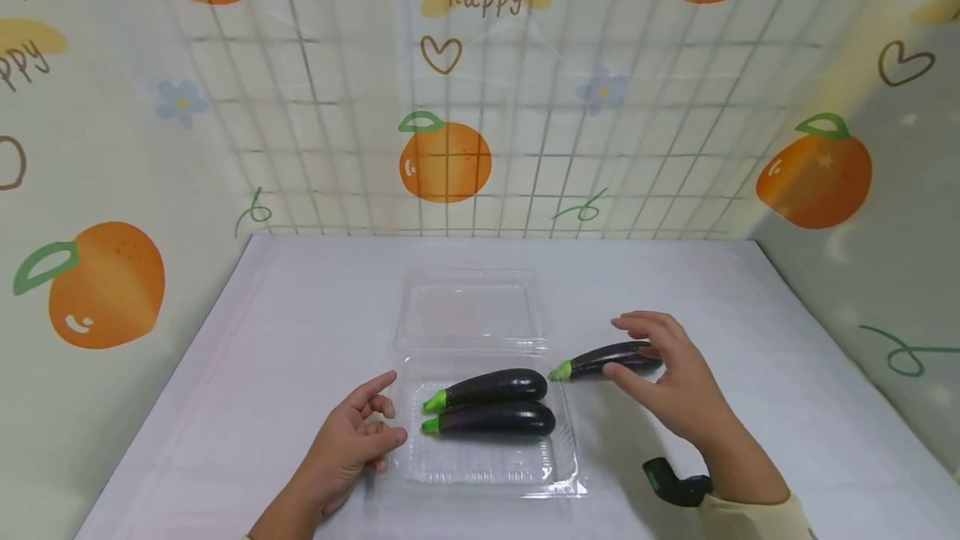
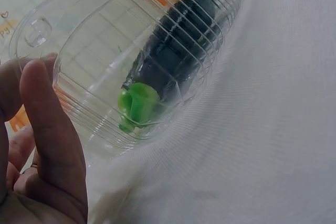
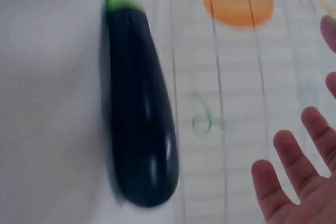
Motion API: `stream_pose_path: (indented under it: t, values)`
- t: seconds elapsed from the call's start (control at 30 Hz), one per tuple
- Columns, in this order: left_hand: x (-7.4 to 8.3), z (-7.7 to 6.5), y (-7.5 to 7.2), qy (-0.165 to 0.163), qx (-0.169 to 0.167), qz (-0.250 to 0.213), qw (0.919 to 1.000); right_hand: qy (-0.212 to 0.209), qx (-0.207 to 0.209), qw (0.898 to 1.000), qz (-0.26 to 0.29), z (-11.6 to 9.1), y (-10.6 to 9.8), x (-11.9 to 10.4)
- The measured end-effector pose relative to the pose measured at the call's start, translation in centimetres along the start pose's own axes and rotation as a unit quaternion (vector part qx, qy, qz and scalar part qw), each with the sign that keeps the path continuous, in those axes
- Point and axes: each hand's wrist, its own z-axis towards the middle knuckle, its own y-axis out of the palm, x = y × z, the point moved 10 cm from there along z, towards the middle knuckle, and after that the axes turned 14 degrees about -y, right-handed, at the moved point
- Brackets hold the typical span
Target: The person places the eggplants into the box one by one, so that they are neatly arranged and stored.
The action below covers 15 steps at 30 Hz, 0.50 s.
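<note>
White surface, clear plastic container mid-front, its lid lying open behind. Right hand is over the loose eggplant, left hand at container's left edge. Two eggplants in the container, side by side, stems left. Loose eggplant on the surface just right of it, stem toward the container. Step in hand looks like picking up the loose one; next move probably calls for a grasp round its body. Right fingers: spread wide, holding nothing, clear of the eggplant. Left: loosely bent, no grip evident; can't tell if touching the rim.
</note>
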Motion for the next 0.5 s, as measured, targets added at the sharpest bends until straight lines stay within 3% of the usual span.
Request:
stream_pose_path:
  t: [0.2,0.37,0.5]
  values:
    - [-0.2,0.0,-0.1,-0.004,0.005,0.001,1.0,0.076,0.015,0.997,-0.008,-2.1,-1.8,5.5]
    - [-0.2,0.1,-0.1,-0.004,0.006,0.0,1.0,0.098,-0.005,0.995,0.001,-2.9,-1.0,7.8]
    - [-0.1,0.2,-0.1,0.001,0.003,0.0,1.0,0.091,-0.03,0.995,0.012,-2.5,0.8,8.7]
